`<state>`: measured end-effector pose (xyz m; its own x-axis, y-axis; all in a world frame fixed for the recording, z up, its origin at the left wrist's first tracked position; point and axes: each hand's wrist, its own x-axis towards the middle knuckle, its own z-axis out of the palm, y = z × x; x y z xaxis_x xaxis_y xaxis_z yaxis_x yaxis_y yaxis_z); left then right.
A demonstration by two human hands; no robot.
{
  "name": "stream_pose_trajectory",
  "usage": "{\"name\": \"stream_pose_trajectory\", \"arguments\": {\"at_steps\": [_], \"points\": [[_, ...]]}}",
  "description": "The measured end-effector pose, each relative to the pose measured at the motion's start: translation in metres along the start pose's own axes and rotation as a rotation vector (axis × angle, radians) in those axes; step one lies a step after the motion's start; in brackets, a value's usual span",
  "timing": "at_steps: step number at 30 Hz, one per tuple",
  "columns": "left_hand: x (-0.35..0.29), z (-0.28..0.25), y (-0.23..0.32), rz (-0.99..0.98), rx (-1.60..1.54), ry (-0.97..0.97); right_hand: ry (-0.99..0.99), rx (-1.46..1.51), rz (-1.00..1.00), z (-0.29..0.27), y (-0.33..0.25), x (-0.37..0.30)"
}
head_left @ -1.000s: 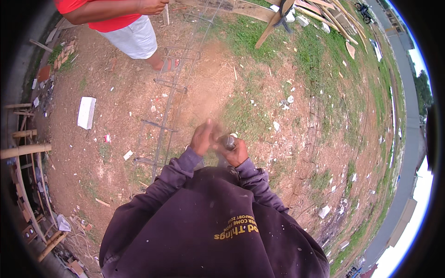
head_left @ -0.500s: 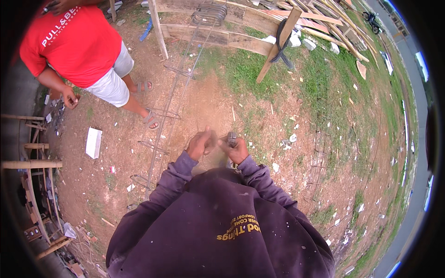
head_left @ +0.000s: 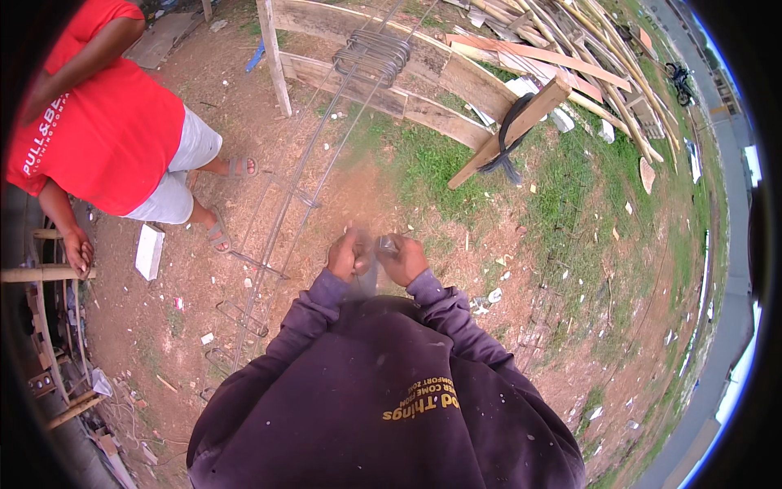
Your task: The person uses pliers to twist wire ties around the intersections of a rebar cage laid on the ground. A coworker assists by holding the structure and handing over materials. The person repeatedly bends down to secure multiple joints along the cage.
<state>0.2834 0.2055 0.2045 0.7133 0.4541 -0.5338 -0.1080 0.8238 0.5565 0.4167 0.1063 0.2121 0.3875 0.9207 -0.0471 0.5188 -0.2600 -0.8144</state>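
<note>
My right hand (head_left: pixel 403 261) is curled around a small grey metal tool with a rounded head (head_left: pixel 387 244), much like pincers; its lower part is hidden or blurred. Close beside it, a narrow gap to the left, my left hand (head_left: pixel 349 255) is closed with the thumb up. Whatever its fingers hold, if anything, I cannot make out. Both hands are in front of my body at chest level, above bare soil. Just left of them a long steel rebar cage (head_left: pixel 295 192) runs away from me, with a bundle of bent stirrups (head_left: pixel 372 57) at its far part.
A co-worker in a red shirt (head_left: pixel 114 138) stands left of the cage. Curved wooden boards (head_left: pixel 358 85) and a post with black wire (head_left: pixel 521 122) stand ahead. Timber and bamboo poles (head_left: pixel 562 61) are piled far right. A white block (head_left: pixel 149 252) lies left.
The scene has shifted as my head turned. My right hand and its tool have moved left, closer to my left hand. The co-worker has bent one arm across the chest.
</note>
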Motion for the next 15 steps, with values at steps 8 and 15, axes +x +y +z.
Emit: {"name": "stream_pose_trajectory", "arguments": {"at_steps": [8,15], "points": [[0.125,0.055,0.075,0.353,0.624,-0.013,0.260,0.450,0.314,-0.116,-0.002,0.159],[0.142,0.049,0.105,0.300,0.610,0.200,0.272,-0.831,0.017,-0.269,0.028,0.370]]}}
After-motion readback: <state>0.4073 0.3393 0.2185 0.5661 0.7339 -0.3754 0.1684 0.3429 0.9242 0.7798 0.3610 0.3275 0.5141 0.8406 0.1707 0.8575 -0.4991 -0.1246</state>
